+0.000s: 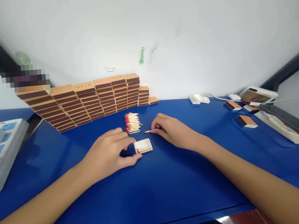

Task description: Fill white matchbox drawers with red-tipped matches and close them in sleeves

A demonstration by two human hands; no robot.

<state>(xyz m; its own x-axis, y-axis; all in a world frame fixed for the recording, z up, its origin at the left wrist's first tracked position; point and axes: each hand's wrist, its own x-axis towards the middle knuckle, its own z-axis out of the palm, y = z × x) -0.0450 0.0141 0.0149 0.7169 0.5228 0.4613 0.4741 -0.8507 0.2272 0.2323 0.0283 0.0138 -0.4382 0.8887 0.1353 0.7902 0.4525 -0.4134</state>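
Observation:
A small white matchbox tray (145,143) lies on the blue table with a few red-tipped matches (144,150) along its near side. My left hand (113,148) grips the tray's left end between thumb and fingers. Just right of the tray, my right hand (166,128) pinches a match (147,131), its red head pointing left. Behind the tray sits a pile of loose matches (133,122), red heads mostly to the left.
Stacked matchboxes (106,96) form a wall at the back left. A power strip (1,153) stands at far left. On the right are loose matchboxes (247,121), white tray-like pieces (199,99), a phone (258,95), a cable (217,97) and a packet (279,126).

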